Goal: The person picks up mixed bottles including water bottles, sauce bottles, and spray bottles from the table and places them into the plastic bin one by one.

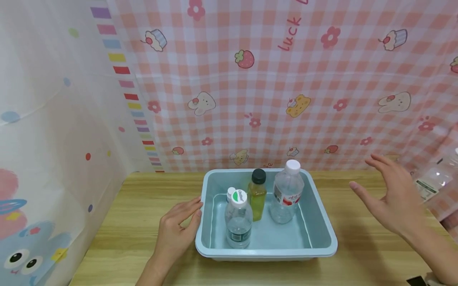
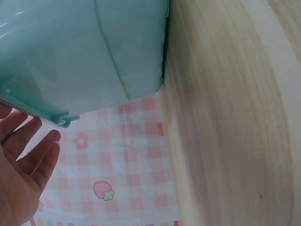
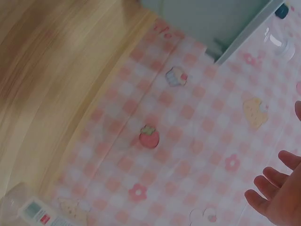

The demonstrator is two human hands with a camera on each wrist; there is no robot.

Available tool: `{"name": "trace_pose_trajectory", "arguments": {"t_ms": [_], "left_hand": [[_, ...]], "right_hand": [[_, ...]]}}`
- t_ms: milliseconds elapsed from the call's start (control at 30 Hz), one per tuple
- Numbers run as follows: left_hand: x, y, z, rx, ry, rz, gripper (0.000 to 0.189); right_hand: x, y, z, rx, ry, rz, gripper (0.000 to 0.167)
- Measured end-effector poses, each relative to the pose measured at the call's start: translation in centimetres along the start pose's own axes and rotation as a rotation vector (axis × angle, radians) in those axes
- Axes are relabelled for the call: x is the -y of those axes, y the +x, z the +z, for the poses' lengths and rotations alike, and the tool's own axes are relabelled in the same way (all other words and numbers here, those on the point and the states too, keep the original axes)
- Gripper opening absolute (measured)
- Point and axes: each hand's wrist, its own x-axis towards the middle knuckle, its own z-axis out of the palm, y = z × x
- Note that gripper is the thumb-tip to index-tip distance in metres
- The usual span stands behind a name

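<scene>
A light blue plastic basin (image 1: 266,252) sits on the wooden table with several bottles upright in it. At its left side, my left hand (image 1: 177,227) touches the rim with fingertips and thumb, fingers loosely extended; the left wrist view shows those fingers (image 2: 44,153) by the rim. My right hand (image 1: 398,194) is raised to the right of the basin, fingers spread and holding nothing. Inside are a clear bottle with a green-and-white cap (image 1: 238,222), a small white-capped bottle (image 1: 231,192) partly hidden behind it, a black-capped bottle of yellow-green liquid (image 1: 257,196) and a large clear white-capped bottle (image 1: 287,194).
Another clear bottle with a label (image 1: 434,178) is at the far right, beyond my right hand; it also shows in the right wrist view's lower left corner. A pink checked cloth (image 1: 272,87) hangs behind the wooden table (image 1: 132,222), and a white patterned cloth (image 1: 61,131) hangs at left.
</scene>
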Motion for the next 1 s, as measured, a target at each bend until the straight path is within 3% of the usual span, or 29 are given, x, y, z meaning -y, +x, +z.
{"name": "trace_pose_trajectory", "arguments": {"t_ms": [300,433,633,700,867,1000], "left_hand": [[-0.1,0.1,0.1,-0.003,-0.01,0.009,0.024],[-0.1,0.2,0.1,0.003,-0.008,0.001,0.024],[0.1,0.1,0.1,-0.001,-0.006,0.001,0.024],[0.0,0.1,0.1,-0.003,-0.006,0.006,0.024],[-0.1,0.1,0.2,0.0,-0.007,0.014,0.024],[-0.1,0.1,0.2,0.001,-0.007,0.002,0.024]], "right_hand": [[-2.3,0.3,-2.7,0.051,-0.157,0.079,0.065],[-3.3,0.3,-3.9,0.034,-0.183,0.051,0.071],[-5.5,0.6,-4.6,-0.1,-0.099,-0.05,0.111],[-6.1,0.6,-4.6,-0.15,-0.083,-0.048,0.119],[-7.3,0.6,-5.1,-0.184,-0.117,0.1,0.118],[-7.8,0.7,-6.1,-0.141,-0.201,0.26,0.107]]}}
